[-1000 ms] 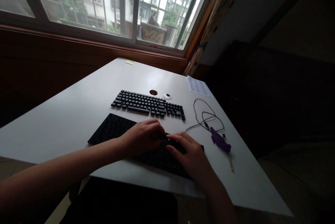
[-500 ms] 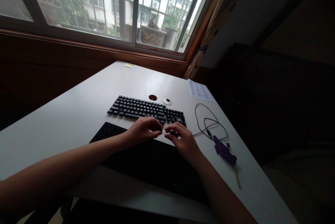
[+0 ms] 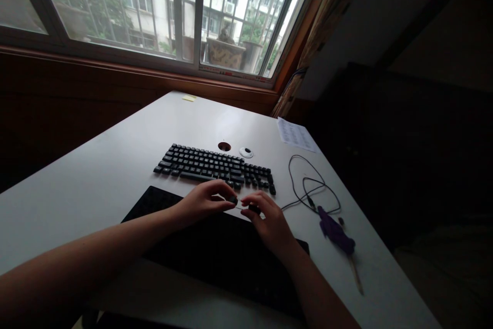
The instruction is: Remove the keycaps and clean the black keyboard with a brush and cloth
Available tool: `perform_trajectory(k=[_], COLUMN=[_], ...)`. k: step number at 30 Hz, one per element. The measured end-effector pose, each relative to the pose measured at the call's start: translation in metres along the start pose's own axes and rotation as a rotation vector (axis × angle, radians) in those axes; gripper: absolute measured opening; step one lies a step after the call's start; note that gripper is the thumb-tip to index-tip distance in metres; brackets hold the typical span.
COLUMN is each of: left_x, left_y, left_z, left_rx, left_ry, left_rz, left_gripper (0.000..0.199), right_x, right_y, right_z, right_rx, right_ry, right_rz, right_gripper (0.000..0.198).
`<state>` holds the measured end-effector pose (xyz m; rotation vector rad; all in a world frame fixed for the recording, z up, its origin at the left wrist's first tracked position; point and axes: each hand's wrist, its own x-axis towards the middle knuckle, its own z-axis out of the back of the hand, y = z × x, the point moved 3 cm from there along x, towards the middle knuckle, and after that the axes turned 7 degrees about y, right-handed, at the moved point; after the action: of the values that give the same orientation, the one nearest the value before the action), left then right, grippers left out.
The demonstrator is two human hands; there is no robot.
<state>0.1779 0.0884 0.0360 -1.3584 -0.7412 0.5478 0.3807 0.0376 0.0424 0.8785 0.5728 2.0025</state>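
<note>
In the middle of the head view my left hand pinches a small black keycap between thumb and fingers. Close beside it, my right hand is closed on a small black tool with thin wire at its end, probably a keycap puller. The fingertips of both hands nearly meet. Below them lies a flat black keyboard base, partly covered by my forearms. Just beyond my hands, many black keycaps are laid out in keyboard rows on the white table.
A looped black cable lies at the right. By it are a purple object with a pale stick and a small dark piece. Farther back are a round table hole, its white cover and a paper sheet.
My hands have drawn slightly apart; the keycap in my left hand is now clear of the wire end. The camera view has shifted a little.
</note>
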Motion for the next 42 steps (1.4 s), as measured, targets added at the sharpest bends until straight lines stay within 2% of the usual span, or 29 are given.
perform_trajectory(k=[8,12,15,18,23,31,36,42], left_x=[-0.003,-0.003,-0.004,-0.004,-0.003,-0.005,-0.005,-0.004], left_y=[0.001,-0.001,-0.003,-0.003,0.0,0.008,0.008,0.011], left_z=[-0.002,0.001,0.007,0.01,0.005,-0.005,-0.005,-0.006], left_rx=[-0.114,-0.184,-0.16,-0.142,-0.171,-0.098,0.019,-0.005], left_ry=[0.006,-0.044,-0.118,-0.147,-0.077,0.066,0.084,0.092], left_rz=[0.063,0.022,-0.023,-0.007,-0.001,0.01,-0.037,-0.059], left_gripper=[0.027,0.027,0.025,0.025,0.027,0.029,0.027,0.028], right_x=[-0.003,-0.004,-0.007,-0.009,-0.01,-0.009,-0.008,-0.008], right_y=[0.007,0.002,-0.005,-0.009,-0.008,0.007,0.009,0.008], right_z=[0.0,0.002,0.004,0.004,0.004,0.008,0.007,0.006], right_rx=[0.009,0.002,-0.012,-0.012,0.017,-0.027,-0.016,-0.019], right_ry=[-0.018,-0.016,-0.021,-0.054,-0.099,-0.068,-0.04,-0.009], right_rz=[0.047,0.014,-0.02,-0.045,-0.049,0.065,0.091,0.071], right_gripper=[0.021,0.018,0.015,0.016,0.024,0.016,0.018,0.016])
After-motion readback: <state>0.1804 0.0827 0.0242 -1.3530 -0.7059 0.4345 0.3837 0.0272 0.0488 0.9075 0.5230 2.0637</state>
